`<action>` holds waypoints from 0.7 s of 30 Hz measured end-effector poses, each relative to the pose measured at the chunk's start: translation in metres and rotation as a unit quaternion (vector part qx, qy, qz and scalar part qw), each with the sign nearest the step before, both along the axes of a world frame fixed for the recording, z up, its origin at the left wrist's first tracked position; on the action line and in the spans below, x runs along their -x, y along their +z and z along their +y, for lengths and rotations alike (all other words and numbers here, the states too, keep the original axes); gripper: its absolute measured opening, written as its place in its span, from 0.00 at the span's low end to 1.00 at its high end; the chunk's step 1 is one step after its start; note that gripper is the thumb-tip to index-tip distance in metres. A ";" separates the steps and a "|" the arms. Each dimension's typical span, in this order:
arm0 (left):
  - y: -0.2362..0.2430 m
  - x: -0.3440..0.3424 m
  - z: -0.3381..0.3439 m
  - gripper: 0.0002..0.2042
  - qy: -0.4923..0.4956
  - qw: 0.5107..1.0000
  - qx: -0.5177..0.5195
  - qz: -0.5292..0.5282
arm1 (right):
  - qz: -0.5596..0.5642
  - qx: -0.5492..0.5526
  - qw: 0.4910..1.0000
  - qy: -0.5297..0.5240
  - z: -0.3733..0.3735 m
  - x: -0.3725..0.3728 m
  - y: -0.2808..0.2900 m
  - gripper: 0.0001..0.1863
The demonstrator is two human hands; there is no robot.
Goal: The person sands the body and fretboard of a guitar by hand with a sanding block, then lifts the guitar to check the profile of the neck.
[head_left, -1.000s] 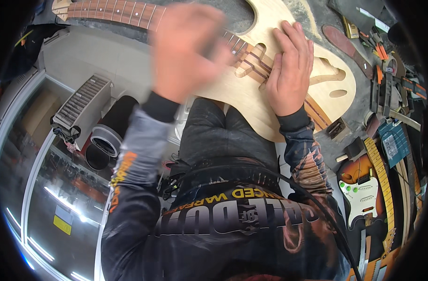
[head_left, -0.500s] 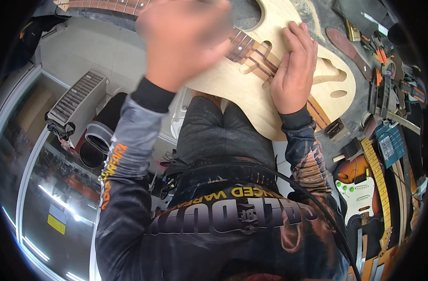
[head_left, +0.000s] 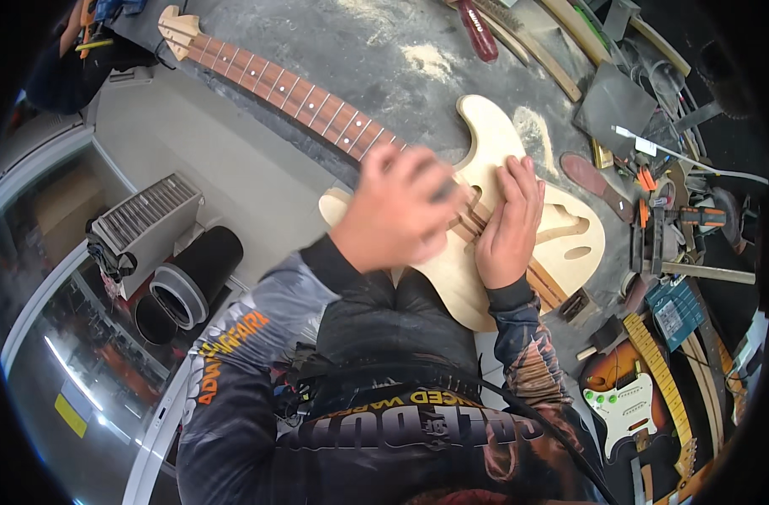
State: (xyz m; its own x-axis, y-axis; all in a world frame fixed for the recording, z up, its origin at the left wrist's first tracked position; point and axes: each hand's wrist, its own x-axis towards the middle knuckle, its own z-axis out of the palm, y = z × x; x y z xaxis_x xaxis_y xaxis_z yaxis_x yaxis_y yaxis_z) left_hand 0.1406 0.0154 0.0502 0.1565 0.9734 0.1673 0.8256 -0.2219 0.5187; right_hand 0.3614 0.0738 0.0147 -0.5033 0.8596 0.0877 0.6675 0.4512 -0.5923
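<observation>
An unfinished pale wooden electric guitar body (head_left: 561, 244) lies across my lap and the bench edge, with routed cavities and a striped wood strip down its middle. Its neck (head_left: 304, 103), with a dark fretboard and pale headstock, runs to the far left. My left hand (head_left: 401, 210) is curled over the place where neck and body meet, smeared by motion. Something dark shows between its fingers, too blurred to name. Flat on the body beside the middle cavities rests my right hand (head_left: 511, 223), fingers stretched out.
The dusty grey bench (head_left: 359, 50) carries a red-handled tool (head_left: 477, 32) and wood strips at the far side. Clamps and tools crowd the right. A sunburst guitar body (head_left: 620, 370) with a white pickguard lies lower right, next to a maple neck (head_left: 666, 379). A black cylinder (head_left: 212, 261) stands left.
The view has shifted, bringing the whole neck and headstock into sight. My left hand has moved along the neck toward the body. My right hand stays flat on the body.
</observation>
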 end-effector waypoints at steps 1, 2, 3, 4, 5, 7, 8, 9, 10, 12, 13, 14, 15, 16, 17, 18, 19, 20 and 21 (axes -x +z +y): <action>0.002 0.014 0.000 0.25 0.002 1.000 -0.002 0.000 | 0.000 -0.002 1.000 0.002 -0.002 -0.002 0.003 0.34; 0.002 0.031 0.003 0.25 0.084 0.996 0.003 0.032 | -0.002 -0.004 1.000 0.000 -0.002 -0.001 0.003 0.34; 0.001 0.040 0.005 0.24 0.167 0.984 0.008 0.062 | -0.004 -0.007 1.000 -0.003 -0.001 -0.001 0.003 0.34; 0.005 0.028 0.004 0.25 0.177 0.982 0.015 0.058 | -0.001 -0.007 1.000 0.002 -0.002 0.000 0.002 0.34; 0.003 0.005 0.001 0.25 0.181 0.982 0.012 0.059 | -0.003 -0.007 1.000 0.003 -0.002 0.001 0.000 0.34; -0.005 -0.035 -0.010 0.26 0.025 1.000 -0.003 -0.010 | -0.005 -0.005 1.000 0.007 -0.002 0.002 -0.001 0.34; -0.002 -0.026 -0.006 0.26 0.023 0.999 0.005 -0.027 | -0.004 -0.007 1.000 0.006 -0.001 0.000 -0.003 0.34; -0.003 0.000 -0.001 0.26 0.024 0.999 0.006 -0.031 | -0.003 -0.010 1.000 0.006 0.001 -0.001 -0.003 0.34; 0.000 0.035 0.005 0.25 0.096 0.995 0.007 0.024 | -0.005 -0.008 1.000 0.008 0.002 0.001 -0.003 0.34; 0.003 0.044 0.001 0.24 0.168 0.983 0.014 0.076 | -0.007 -0.007 1.000 0.006 0.002 0.005 0.004 0.33; 0.000 0.029 0.002 0.25 0.160 0.986 0.012 0.044 | -0.009 -0.009 1.000 0.007 0.002 0.005 0.004 0.33; -0.005 0.009 0.003 0.25 0.151 0.988 0.010 0.013 | -0.012 -0.014 1.000 0.006 0.002 0.004 0.001 0.33; -0.008 -0.008 0.001 0.25 0.144 0.990 0.010 -0.013 | -0.011 -0.015 1.000 0.007 0.001 0.007 0.000 0.33; -0.005 -0.028 -0.001 0.21 0.075 0.997 0.002 -0.013 | -0.010 -0.014 1.000 0.010 0.000 0.006 -0.001 0.33; -0.008 -0.022 -0.003 0.21 0.078 0.997 0.003 -0.012 | -0.005 -0.014 1.000 0.010 0.001 0.006 -0.002 0.32; -0.013 -0.005 -0.005 0.21 0.090 0.996 -0.018 0.021 | 0.000 -0.014 1.000 0.010 0.001 0.006 -0.003 0.32; -0.015 0.018 -0.001 0.21 0.100 0.993 -0.040 0.050 | -0.003 -0.015 1.000 0.010 0.003 0.003 -0.003 0.32; -0.015 0.065 0.006 0.22 0.138 0.989 -0.027 0.044 | -0.011 -0.022 1.000 0.008 0.004 0.001 0.001 0.32; -0.009 0.108 0.013 0.23 0.201 0.976 -0.020 0.080 | -0.018 -0.028 0.999 0.006 0.003 -0.001 0.005 0.32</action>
